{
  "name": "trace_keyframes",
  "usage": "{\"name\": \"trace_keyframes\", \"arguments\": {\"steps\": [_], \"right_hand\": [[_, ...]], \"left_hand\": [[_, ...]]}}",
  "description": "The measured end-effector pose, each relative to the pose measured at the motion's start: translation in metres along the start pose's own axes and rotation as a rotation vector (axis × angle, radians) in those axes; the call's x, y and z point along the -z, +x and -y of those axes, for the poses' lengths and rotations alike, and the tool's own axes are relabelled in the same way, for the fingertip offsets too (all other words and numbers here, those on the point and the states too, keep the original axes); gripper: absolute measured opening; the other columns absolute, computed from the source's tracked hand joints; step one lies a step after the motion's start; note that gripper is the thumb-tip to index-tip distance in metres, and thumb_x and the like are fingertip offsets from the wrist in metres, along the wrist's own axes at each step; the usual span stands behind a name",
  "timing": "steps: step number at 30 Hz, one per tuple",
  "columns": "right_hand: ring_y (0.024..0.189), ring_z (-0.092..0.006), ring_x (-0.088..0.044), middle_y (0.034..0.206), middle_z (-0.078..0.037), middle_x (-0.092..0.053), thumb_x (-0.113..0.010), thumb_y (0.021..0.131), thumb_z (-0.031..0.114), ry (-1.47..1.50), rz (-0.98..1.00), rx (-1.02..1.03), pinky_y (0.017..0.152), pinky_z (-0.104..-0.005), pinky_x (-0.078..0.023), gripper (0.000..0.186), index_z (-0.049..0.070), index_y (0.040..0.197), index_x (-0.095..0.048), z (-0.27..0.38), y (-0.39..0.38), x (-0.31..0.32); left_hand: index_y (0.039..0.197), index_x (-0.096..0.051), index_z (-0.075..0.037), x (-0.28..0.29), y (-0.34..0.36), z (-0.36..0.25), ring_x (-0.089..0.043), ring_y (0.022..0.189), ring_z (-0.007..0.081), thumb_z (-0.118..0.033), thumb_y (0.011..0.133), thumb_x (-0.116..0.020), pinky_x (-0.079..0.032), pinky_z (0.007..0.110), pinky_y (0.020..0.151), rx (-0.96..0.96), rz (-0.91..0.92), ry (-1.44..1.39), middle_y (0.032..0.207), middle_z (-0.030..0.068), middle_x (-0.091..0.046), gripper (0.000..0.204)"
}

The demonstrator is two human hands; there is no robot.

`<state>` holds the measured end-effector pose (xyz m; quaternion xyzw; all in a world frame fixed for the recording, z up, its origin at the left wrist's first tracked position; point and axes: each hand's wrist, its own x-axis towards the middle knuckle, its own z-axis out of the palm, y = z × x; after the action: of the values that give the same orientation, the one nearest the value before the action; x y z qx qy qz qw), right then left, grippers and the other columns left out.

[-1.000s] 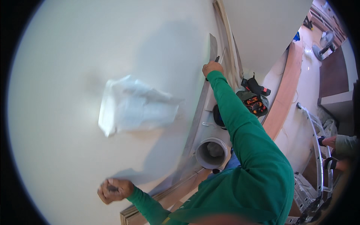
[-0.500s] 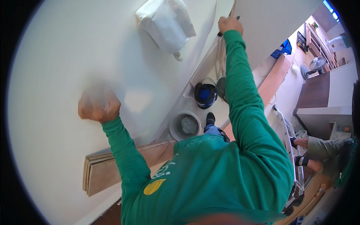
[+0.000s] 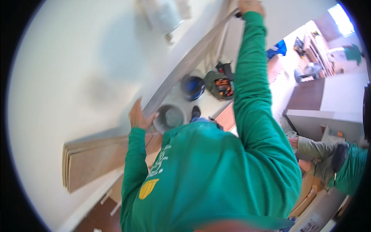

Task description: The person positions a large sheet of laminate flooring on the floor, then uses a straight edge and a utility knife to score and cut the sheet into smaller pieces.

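A long, pale strip-like panel edge (image 3: pixel 176 77) runs slantwise from near my body to the far right. My left hand (image 3: pixel 140 115) is at its near end, with the fingers on one side and the thumb on the other. At the far end, by the top rim, my right hand (image 3: pixel 251 6) is closed. A small dark piece (image 3: pixel 237 14) shows beside it; its kind is hard to make out, and part of the hand is cut off. Left of the strip spreads a large white surface (image 3: pixel 58 92). A blurred white bag-like bundle (image 3: pixel 160 15) is against it.
Below my left hand lies a stack of brown boards (image 3: pixel 96 160). A grey bucket (image 3: pixel 169 118), a blue-lined helmet-like container (image 3: pixel 192 87) and an open tool bag (image 3: pixel 222 86) stand on the floor. At right are a co-worker (image 3: pixel 328 162) and a fan (image 3: pixel 312 69).
My left hand has come off the white surface, rightward to the strip's near end. My right hand has moved farther up and right. The view has shifted, and the tool bag now shows.
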<state>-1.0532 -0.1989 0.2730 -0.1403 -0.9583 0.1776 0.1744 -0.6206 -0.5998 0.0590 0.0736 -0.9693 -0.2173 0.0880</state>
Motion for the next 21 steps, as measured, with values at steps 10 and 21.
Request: {"name": "trace_keyframes", "arguments": {"steps": [10,21], "right_hand": [[0.104,-0.0391,-0.071,0.104,-0.02,-0.075,-0.058,0.084,0.048,0.169,-0.017,-0.119,0.096,-0.0439,-0.054,0.051,0.006,0.104,-0.078,0.008,-0.01,0.063],[0.092,-0.0381,-0.074,0.089,-0.025,-0.074,-0.056,0.092,0.042,0.113,-0.3,-0.044,0.094,-0.0417,-0.056,0.052,-0.007,0.091,-0.075,-0.023,0.012,0.215]], "left_hand": [[0.101,-0.071,-0.005,-0.059,-0.001,0.035,-0.068,0.087,0.0389,-0.013,0.084,-0.074,-0.053,0.047,0.079,0.055,-0.118,-0.181,0.092,0.017,-0.072,0.019],[0.1,-0.073,-0.005,0.008,0.047,-0.054,-0.07,0.085,0.0359,-0.01,0.083,-0.076,-0.055,0.042,0.076,-0.19,-0.154,-0.292,0.093,0.0156,-0.073,0.018]]}}
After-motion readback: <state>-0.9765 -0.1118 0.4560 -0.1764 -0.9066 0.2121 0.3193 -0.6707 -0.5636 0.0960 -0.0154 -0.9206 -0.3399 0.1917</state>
